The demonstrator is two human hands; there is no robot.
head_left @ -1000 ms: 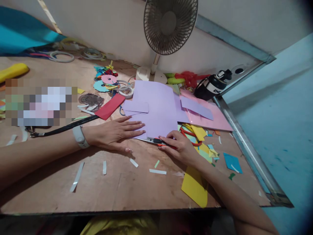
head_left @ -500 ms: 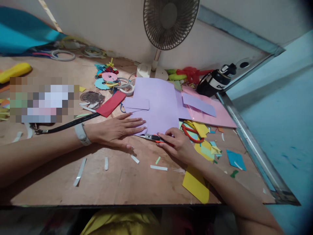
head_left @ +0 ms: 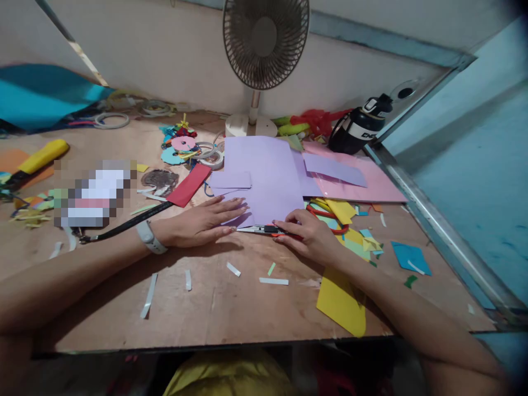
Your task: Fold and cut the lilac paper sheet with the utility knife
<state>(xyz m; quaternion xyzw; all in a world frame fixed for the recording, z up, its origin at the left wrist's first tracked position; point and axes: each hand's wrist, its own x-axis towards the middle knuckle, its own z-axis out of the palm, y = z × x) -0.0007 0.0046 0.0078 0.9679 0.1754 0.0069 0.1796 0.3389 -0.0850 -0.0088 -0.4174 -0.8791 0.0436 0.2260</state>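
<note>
Because the lilac paper sheet (head_left: 268,181) is thin, light and limp, it will probably slide or buckle under a blade unless it is pinned flat close to the cut line. The sheet lies on the plywood table (head_left: 206,308), directly in front of the desk fan (head_left: 264,44). The left hand (head_left: 198,223) rests palm-down on the sheet's near left corner, fingers extended and lying close together. The right hand (head_left: 309,239), at the sheet's near edge, pinches the utility knife (head_left: 264,229) between thumb and fingertips; the blade points toward the left hand and lies close to its fingertips, a likely hazard.

Right of the sheet lie red-handled scissors (head_left: 325,217), yellow and blue paper scraps (head_left: 350,236) and a pink sheet (head_left: 363,187). Left of the sheet lie a red card strip (head_left: 188,185) and tape rolls (head_left: 210,157). A black bottle (head_left: 357,132) lies beyond the pink sheet.
</note>
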